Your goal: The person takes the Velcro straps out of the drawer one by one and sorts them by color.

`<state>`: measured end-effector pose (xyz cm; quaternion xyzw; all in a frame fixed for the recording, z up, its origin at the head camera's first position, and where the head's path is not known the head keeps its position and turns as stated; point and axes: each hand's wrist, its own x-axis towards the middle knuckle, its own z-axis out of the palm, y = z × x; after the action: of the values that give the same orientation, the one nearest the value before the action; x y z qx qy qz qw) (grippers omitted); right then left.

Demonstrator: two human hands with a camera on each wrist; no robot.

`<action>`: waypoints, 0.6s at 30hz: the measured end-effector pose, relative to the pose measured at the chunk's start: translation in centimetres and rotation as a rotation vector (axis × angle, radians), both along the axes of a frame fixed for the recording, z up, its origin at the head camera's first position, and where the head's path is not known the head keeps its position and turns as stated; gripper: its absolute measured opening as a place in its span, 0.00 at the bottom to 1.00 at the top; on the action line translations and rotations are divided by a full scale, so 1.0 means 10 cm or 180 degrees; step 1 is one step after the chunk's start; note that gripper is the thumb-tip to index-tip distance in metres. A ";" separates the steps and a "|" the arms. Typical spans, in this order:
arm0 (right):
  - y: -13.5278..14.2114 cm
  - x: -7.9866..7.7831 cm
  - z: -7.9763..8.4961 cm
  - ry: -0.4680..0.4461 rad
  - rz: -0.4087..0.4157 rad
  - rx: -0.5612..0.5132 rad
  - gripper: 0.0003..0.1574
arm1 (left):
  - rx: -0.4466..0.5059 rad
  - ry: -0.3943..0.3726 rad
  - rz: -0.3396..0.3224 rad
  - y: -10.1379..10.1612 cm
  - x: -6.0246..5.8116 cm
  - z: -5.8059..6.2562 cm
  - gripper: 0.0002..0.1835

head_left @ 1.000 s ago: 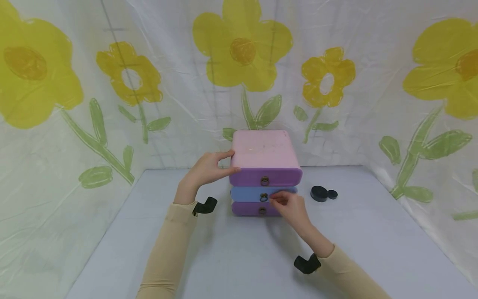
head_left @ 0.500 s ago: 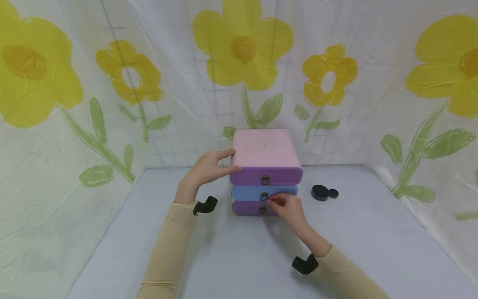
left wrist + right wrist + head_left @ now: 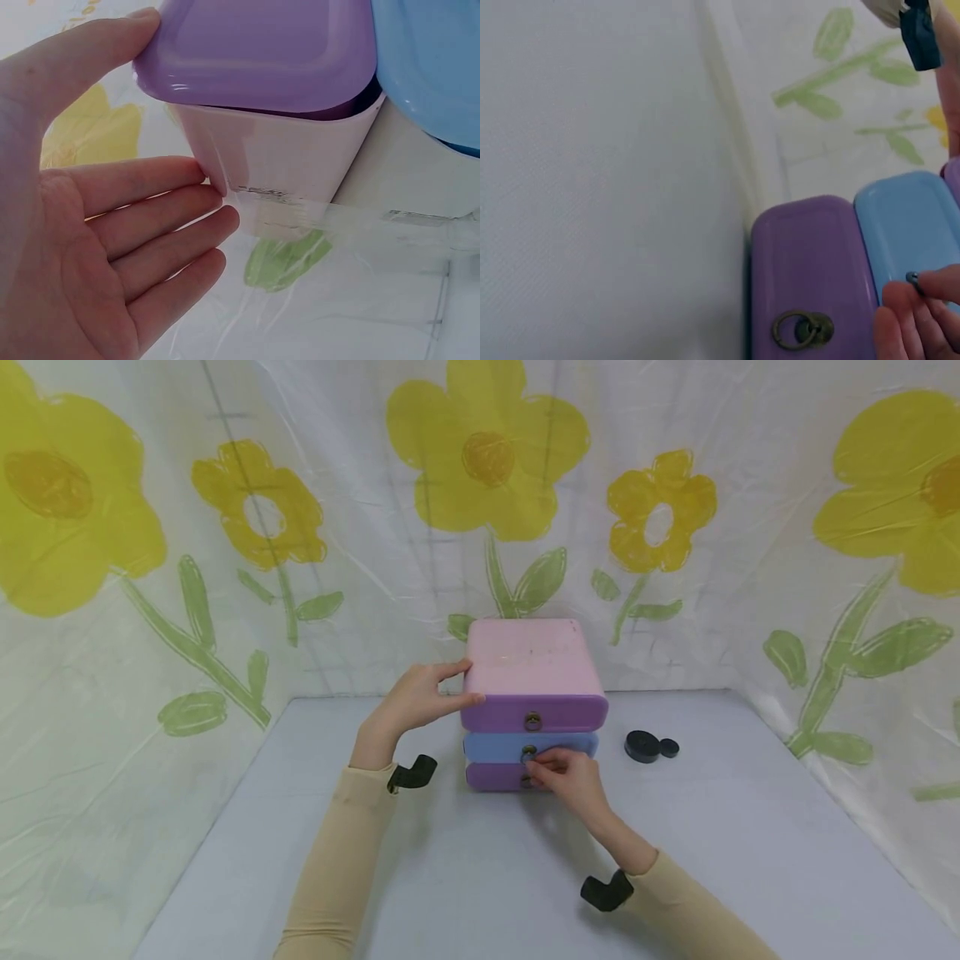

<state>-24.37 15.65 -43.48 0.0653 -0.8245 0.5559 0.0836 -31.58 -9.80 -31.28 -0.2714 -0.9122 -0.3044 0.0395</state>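
Note:
A small drawer cabinet (image 3: 532,656) with a pink top stands at the back of the table. Its fronts are purple on top, blue in the middle (image 3: 487,747) and purple below. My left hand (image 3: 416,697) lies along its left side, fingers nearly straight, fingertips at the pink wall and thumb on the edge of the top purple drawer (image 3: 255,56). With thumb and finger, my right hand (image 3: 573,781) pinches the ring pull (image 3: 913,279) of the blue drawer. The bottom purple drawer (image 3: 810,247) has a brass ring pull (image 3: 795,330) of its own, partly covered in the head view.
To the right of the cabinet, a larger black disc (image 3: 642,746) lies beside a smaller black disc (image 3: 669,747) on the pale table (image 3: 465,877). A white sheet with yellow flowers (image 3: 360,593) hangs close behind the cabinet and along both sides.
My right hand has shifted slightly left, from beside the blue drawer's ring pull onto it. The left hand keeps its place on the cabinet.

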 end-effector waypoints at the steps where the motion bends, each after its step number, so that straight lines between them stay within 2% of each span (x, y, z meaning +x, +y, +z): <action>1: 0.00 0.00 0.00 -0.0020 0.0016 -0.0027 0.11 | -0.0009 0.0006 0.0005 0.00 0.00 0.00 0.42; 10: -0.01 0.01 0.02 0.0004 0.0131 -0.0041 0.09 | -0.0015 -0.0009 0.0012 0.01 0.00 0.01 0.42; 18: 0.01 0.00 0.00 -0.0091 0.0076 -0.0037 0.08 | 0.0003 -0.0016 0.0014 0.01 -0.01 -0.02 0.42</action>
<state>-24.41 15.74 -43.48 0.0667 -0.8215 0.5625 0.0656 -31.67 -9.74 -31.44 -0.2686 -0.9128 -0.3054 0.0380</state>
